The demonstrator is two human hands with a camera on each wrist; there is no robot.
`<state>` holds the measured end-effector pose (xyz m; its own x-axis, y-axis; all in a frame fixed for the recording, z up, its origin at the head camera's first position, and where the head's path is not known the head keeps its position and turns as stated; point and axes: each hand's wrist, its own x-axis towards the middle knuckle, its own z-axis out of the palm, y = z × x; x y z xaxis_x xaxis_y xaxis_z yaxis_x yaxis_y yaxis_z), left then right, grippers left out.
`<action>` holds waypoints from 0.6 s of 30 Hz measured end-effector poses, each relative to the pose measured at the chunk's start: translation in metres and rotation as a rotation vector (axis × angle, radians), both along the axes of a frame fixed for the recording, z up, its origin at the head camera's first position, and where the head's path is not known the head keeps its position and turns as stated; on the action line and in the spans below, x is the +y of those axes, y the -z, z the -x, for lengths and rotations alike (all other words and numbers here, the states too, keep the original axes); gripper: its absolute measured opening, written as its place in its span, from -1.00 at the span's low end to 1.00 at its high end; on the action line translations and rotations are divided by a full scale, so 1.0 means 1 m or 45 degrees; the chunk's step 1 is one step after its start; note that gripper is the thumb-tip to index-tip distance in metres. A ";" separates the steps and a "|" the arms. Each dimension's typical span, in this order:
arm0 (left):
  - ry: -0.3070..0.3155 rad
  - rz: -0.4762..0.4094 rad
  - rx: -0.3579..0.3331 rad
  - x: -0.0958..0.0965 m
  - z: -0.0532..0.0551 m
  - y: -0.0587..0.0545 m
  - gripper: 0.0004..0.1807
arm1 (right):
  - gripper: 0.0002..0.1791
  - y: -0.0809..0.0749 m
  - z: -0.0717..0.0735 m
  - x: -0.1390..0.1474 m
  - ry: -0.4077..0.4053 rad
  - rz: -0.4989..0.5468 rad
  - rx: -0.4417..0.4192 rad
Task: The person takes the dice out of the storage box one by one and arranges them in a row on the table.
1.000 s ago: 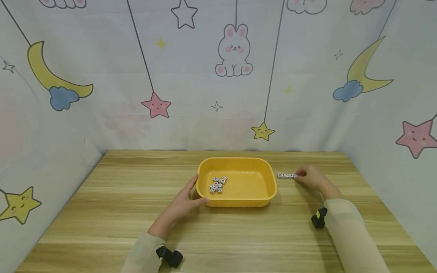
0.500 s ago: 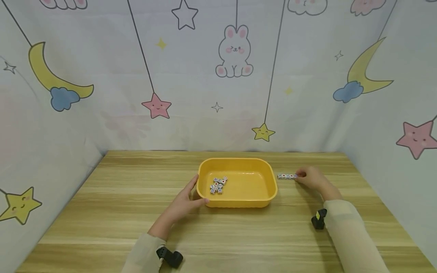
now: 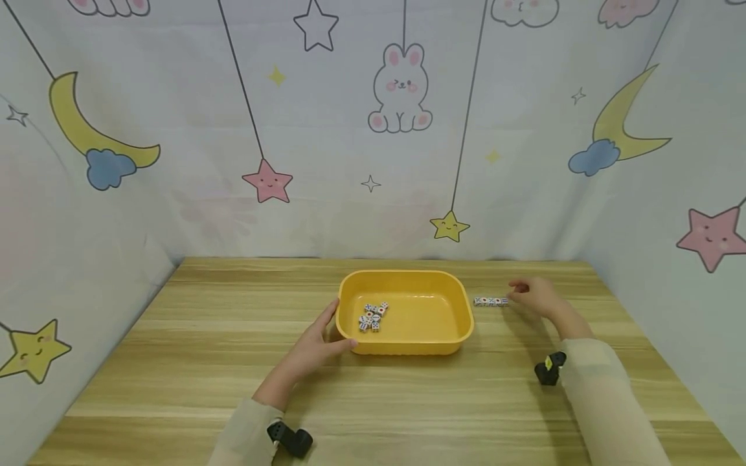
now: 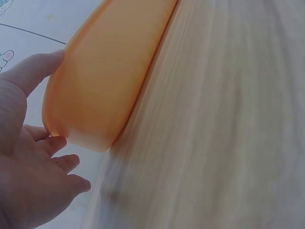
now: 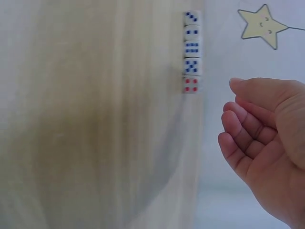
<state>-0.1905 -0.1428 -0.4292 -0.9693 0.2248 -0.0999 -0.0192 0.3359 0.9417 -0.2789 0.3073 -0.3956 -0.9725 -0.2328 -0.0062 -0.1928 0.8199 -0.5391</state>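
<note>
A yellow plastic basin (image 3: 408, 347) stands mid-table in the head view, with several white dice (image 3: 369, 318) heaped at its left inside. My left hand (image 3: 311, 353) holds the basin's near left corner, thumb on the front and fingers at the left end. The left wrist view shows the thumb and a fingertip against the basin wall (image 4: 107, 76). To the right of the basin, several dice (image 3: 491, 301) form a straight row, touching one another. Raised just off the row's right end is my right hand (image 3: 539, 298), fingers loosely bent and nothing held (image 5: 267, 129).
The wooden table (image 3: 408, 408) reaches back to a patterned cloth wall (image 3: 326, 226), with more cloth on both sides. A black wrist camera (image 3: 291, 439) is on the left sleeve and another black camera (image 3: 549, 369) on the right.
My right hand has let go of the row's right end and lifted slightly up and right, uncovering the last die. The left hand and the basin stay put.
</note>
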 end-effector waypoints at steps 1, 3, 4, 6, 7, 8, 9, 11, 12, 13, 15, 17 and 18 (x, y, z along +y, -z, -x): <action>-0.001 -0.002 0.000 0.000 0.000 0.000 0.07 | -0.55 -0.003 0.000 0.000 0.000 0.006 0.010; -0.002 -0.001 0.000 0.000 0.000 0.000 0.07 | -0.54 -0.008 0.001 -0.002 -0.006 0.013 0.032; -0.004 0.002 0.001 0.000 0.000 0.001 0.07 | -0.54 -0.011 0.001 -0.004 -0.010 0.020 0.040; -0.009 0.008 0.002 0.000 0.001 0.001 0.07 | -0.53 -0.018 0.002 -0.008 -0.021 0.026 0.051; -0.012 0.013 0.004 0.000 0.001 0.001 0.07 | -0.53 -0.021 0.002 -0.011 -0.029 0.025 0.060; -0.014 0.018 0.006 0.000 0.002 0.001 0.07 | -0.53 -0.024 0.003 -0.014 -0.034 0.021 0.068; -0.016 0.022 0.008 0.000 0.002 0.001 0.07 | -0.53 -0.027 0.003 -0.017 -0.040 0.017 0.072; -0.018 0.028 0.011 0.000 0.002 0.002 0.07 | -0.53 -0.032 0.003 -0.023 -0.054 0.007 0.083; -0.017 0.030 0.012 0.000 0.002 0.002 0.07 | -0.54 -0.034 0.003 -0.027 -0.061 0.000 0.088; -0.015 0.031 0.011 0.000 0.002 0.002 0.07 | -0.54 -0.036 0.003 -0.031 -0.072 0.000 0.093; -0.013 0.030 0.009 0.000 0.002 0.002 0.07 | -0.56 -0.039 0.003 -0.038 -0.096 0.005 0.099; -0.012 0.028 0.009 0.000 0.002 0.002 0.07 | -0.58 -0.042 0.002 -0.046 -0.115 0.005 0.114; -0.012 0.027 0.008 0.000 0.002 0.001 0.07 | -0.59 -0.043 0.002 -0.049 -0.126 0.006 0.119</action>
<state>-0.1921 -0.1424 -0.4306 -0.9719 0.2137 -0.0985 -0.0165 0.3559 0.9344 -0.2813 0.2578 -0.3527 -0.9409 -0.3278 0.0848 -0.3226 0.7919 -0.5186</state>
